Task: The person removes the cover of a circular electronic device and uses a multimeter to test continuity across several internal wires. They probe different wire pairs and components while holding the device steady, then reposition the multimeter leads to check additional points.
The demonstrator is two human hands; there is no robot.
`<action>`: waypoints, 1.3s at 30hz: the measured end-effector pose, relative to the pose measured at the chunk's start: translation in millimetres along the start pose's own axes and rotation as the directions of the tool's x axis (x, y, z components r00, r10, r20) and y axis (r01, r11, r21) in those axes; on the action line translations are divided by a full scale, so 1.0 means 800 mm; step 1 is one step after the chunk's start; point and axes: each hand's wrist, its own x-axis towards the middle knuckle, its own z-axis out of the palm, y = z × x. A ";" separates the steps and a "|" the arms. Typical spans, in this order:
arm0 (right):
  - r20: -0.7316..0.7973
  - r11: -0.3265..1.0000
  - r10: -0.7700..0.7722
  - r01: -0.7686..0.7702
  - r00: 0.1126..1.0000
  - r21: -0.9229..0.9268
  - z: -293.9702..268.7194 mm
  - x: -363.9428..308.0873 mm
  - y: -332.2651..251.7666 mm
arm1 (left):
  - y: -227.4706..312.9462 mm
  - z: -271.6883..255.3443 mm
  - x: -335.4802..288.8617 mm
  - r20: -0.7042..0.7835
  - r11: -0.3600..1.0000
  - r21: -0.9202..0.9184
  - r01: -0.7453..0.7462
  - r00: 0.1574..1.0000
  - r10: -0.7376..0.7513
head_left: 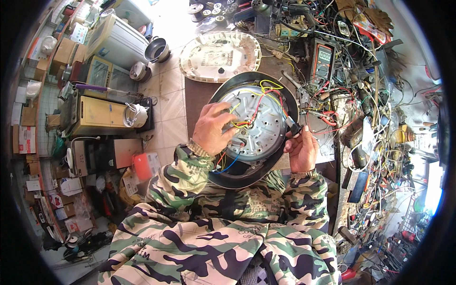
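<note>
Camouflage clothing lies nearest; left hand is at wires, grip unclear; right hand pinches a black fitting; best keep wires slack.

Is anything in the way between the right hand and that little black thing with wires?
Nothing visible is: the right hand has its fingertips on the black connector, at the right side of the round black housing.
</note>
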 end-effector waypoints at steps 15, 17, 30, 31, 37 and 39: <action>-0.009 0.995 0.020 -0.020 1.000 -0.101 -0.004 0.002 -0.001 | -0.039 -0.034 -0.139 -0.105 0.745 -0.425 0.514 0.790 -0.604; -0.008 0.995 0.020 -0.021 1.000 -0.102 -0.007 0.003 0.002 | -0.025 -0.022 -0.152 -0.083 0.728 -0.461 0.508 0.792 -0.605; -0.014 0.996 0.008 -0.009 1.000 -0.094 0.000 0.006 0.000 | -0.008 -0.003 -0.147 -0.191 0.846 -0.339 0.411 0.851 -0.490; -0.028 0.995 0.019 -0.021 0.999 -0.100 0.001 0.006 -0.001 | -0.008 -0.003 -0.147 -0.193 0.846 -0.336 0.414 0.849 -0.492; -0.037 0.994 0.041 -0.044 0.998 -0.103 -0.005 0.007 -0.001 | -0.004 -0.003 -0.143 -0.194 0.833 -0.335 0.441 0.833 -0.519; -0.007 0.994 0.041 -0.041 0.999 -0.098 -0.007 0.007 0.001 | -0.007 -0.001 -0.146 -0.193 0.825 -0.331 0.458 0.823 -0.535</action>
